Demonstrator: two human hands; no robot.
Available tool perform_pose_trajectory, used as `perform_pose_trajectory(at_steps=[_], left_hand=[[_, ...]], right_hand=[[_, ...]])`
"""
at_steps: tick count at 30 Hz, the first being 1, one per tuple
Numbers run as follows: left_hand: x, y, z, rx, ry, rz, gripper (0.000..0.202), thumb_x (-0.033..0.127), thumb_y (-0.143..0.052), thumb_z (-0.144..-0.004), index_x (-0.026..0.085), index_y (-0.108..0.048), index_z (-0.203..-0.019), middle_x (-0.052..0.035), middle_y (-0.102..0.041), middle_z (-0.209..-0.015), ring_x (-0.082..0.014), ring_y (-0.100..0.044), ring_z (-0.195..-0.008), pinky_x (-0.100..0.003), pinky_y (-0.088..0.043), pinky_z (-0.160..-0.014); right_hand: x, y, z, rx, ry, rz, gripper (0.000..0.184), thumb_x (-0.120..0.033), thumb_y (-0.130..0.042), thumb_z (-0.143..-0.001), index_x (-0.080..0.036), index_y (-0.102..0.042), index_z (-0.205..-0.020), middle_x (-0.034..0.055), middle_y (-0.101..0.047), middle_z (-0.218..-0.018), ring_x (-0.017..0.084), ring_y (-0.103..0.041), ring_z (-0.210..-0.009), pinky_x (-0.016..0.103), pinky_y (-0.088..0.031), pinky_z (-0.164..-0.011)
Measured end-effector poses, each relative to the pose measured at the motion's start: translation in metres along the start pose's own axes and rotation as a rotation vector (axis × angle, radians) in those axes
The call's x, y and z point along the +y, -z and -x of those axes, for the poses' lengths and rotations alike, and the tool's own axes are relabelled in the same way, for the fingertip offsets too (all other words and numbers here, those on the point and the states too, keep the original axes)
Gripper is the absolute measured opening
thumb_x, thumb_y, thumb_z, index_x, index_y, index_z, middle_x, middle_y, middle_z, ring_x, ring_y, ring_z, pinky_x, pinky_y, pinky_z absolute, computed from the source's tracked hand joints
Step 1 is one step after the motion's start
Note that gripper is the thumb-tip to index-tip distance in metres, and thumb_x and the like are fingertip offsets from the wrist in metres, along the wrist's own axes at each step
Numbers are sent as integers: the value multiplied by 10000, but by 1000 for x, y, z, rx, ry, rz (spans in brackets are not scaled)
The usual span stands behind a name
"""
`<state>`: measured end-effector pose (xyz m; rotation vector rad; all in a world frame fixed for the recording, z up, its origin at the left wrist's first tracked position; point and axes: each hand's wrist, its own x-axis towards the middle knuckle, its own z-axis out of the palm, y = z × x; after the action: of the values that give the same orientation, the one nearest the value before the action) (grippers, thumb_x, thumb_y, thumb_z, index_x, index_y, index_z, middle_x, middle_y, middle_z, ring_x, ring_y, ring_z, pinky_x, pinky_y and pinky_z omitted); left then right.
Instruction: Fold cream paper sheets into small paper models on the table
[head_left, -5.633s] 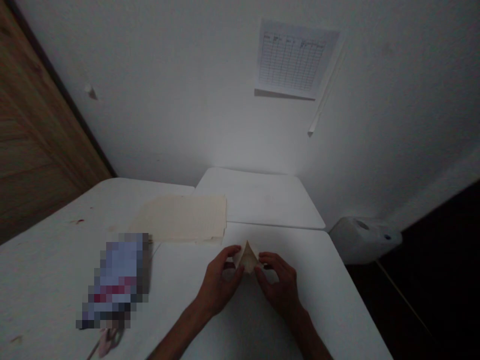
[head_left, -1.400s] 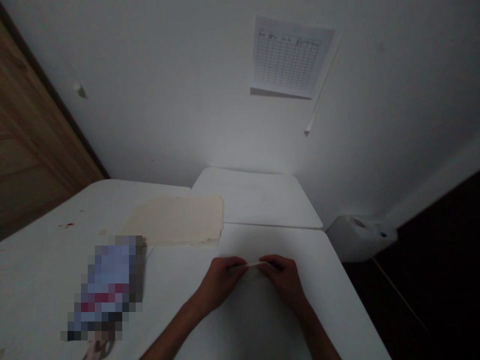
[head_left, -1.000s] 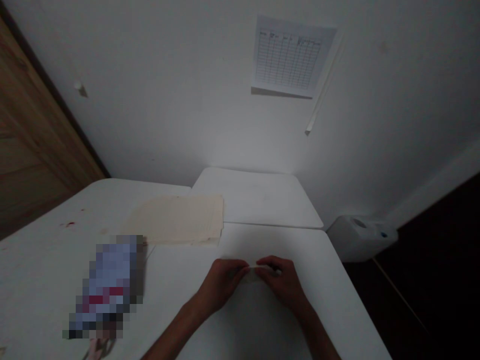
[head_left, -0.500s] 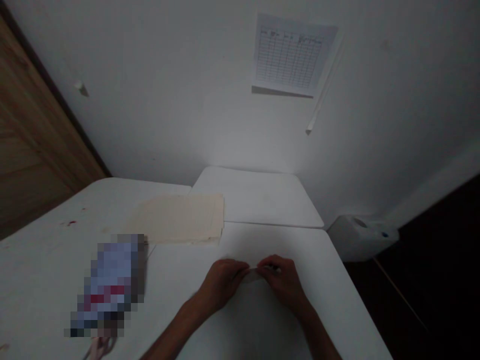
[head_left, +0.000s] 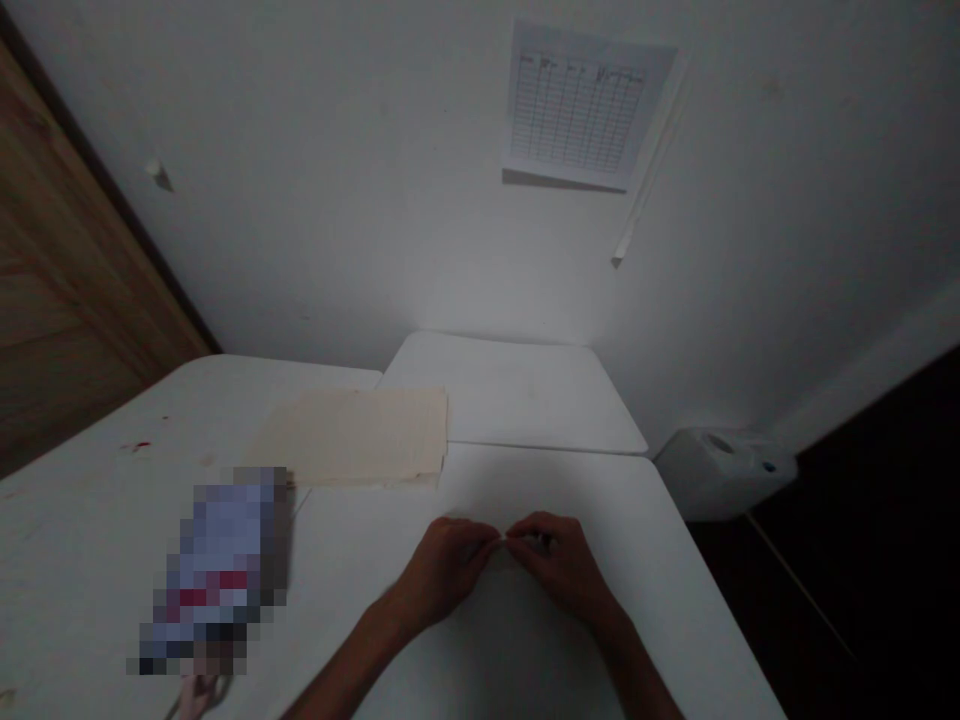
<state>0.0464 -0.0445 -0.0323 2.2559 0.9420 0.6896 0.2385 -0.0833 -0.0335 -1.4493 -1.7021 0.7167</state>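
My left hand (head_left: 444,570) and my right hand (head_left: 559,568) rest close together on the white table (head_left: 360,610), fingertips almost touching. Between them lies a small folded piece of cream paper (head_left: 502,547), pressed flat against the table and mostly covered by my fingers. Both hands are curled and pinch down on that paper. A stack of cream paper sheets (head_left: 360,436) lies further back on the left.
A blurred-out rectangular object (head_left: 217,565) lies on the table at the left, with pink-handled scissors (head_left: 196,695) just below it. A second white table (head_left: 517,392) stands against the wall. A printed chart (head_left: 577,105) hangs above. A white container (head_left: 724,470) sits on the dark floor to the right.
Several seconds ago the paper stood up as a small peak between my fingers; now it is flattened on the table. Over the last second my fingertips have drawn closer together.
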Motion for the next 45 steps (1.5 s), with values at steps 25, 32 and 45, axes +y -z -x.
perform_pose_trajectory(at_steps=[25,32,45], left_hand=[[-14,6,-4,84,209,172,271,315,-507,-889,161,-698,-774,-10,-685,-700,-145,-595,-638,-217,-421,-591],[-24,7,-3,105,246,16,283,314,-457,-914,168,-651,-770,-9,-643,-667,-157,-582,-628,-230,-401,-582],[-18,-22,-4,42,-222,-273,264,74,-428,-912,185,-627,-1045,-81,-633,-1063,-205,-553,-975,-354,-499,-888]], right_hand=[[13,6,-4,102,-121,-9,166,-326,-641,-780,-194,-727,-729,3,-667,-634,139,-555,-561,230,-409,-546],[24,4,-6,168,-139,25,190,-350,-622,-796,-201,-740,-794,26,-709,-716,160,-599,-593,259,-458,-586],[24,-11,-8,150,11,364,113,-236,-580,-855,-229,-693,-841,25,-692,-837,183,-613,-808,287,-454,-768]])
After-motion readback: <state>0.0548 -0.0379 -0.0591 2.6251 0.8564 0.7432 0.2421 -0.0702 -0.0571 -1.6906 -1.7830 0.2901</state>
